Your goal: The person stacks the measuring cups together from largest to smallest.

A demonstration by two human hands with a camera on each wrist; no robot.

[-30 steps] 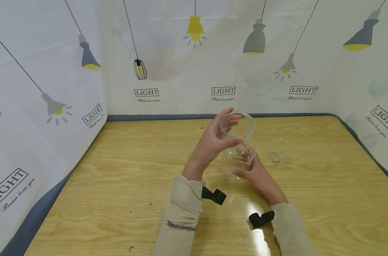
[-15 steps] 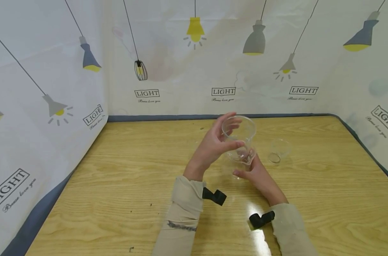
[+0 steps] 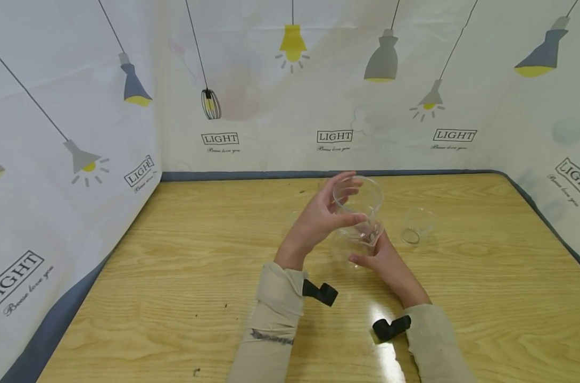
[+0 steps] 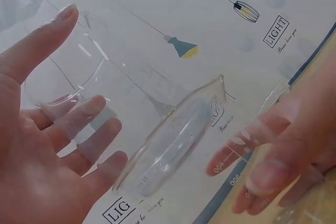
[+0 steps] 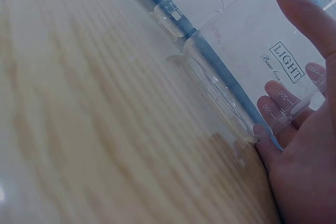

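My left hand [image 3: 314, 219] grips a clear glass beaker [image 3: 363, 201] from the side, thumb in front and fingers behind. Its wide rim faces up, tilted a little. Directly below, my right hand [image 3: 389, 265] holds a larger clear beaker [image 3: 345, 251] around its right side, close to the tabletop. White graduation marks show on this larger beaker [image 5: 278, 106] in the right wrist view. The upper beaker's lower part overlaps the lower one's mouth and appears to sit inside it; clear glass makes the depth hard to tell. The lower beaker's spouted rim [image 4: 173, 129] shows in the left wrist view.
A small clear beaker [image 3: 418, 227] stands on the wooden table [image 3: 175, 266], right of the hands. Another faint glass edge [image 3: 295, 215] shows behind my left wrist, mostly hidden. A printed fabric screen [image 3: 261, 106] borders the table at the back and sides.
My left hand has lowered the upper beaker slightly and brought it a touch to the right, further down into the lower beaker's outline. My right hand has stayed in place.
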